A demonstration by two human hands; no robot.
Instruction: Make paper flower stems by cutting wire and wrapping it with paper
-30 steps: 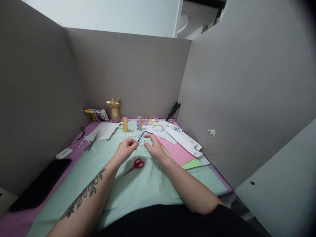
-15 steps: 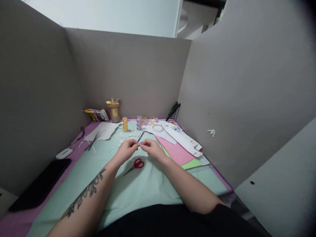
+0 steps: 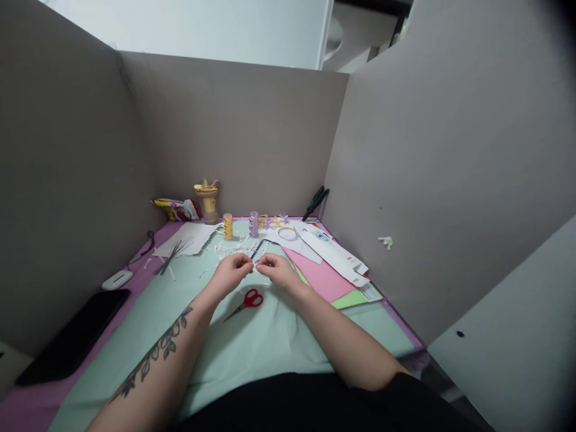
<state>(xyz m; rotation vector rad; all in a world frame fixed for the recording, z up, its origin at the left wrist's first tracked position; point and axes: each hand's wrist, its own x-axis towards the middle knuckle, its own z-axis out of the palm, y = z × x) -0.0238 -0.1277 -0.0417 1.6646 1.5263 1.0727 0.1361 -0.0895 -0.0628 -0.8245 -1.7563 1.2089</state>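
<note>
My left hand and my right hand face each other over the green cloth, thumbs and forefingers pinched. Between the fingertips shows something small and whitish, too tiny to name. Below the hands lie red-handled scissors, blades pointing to the lower left. Just beyond the fingers, a blue stick-like thing rests among scattered white paper strips.
An orange spool and a purple one stand at the back. Pink paper, white sheets and a wire coil lie right. Black-handled pliers lean on the wall. A black phone-like slab and white case sit left.
My fingertips have drawn very slightly apart, and a small gap shows between them. Everything else stays where it was.
</note>
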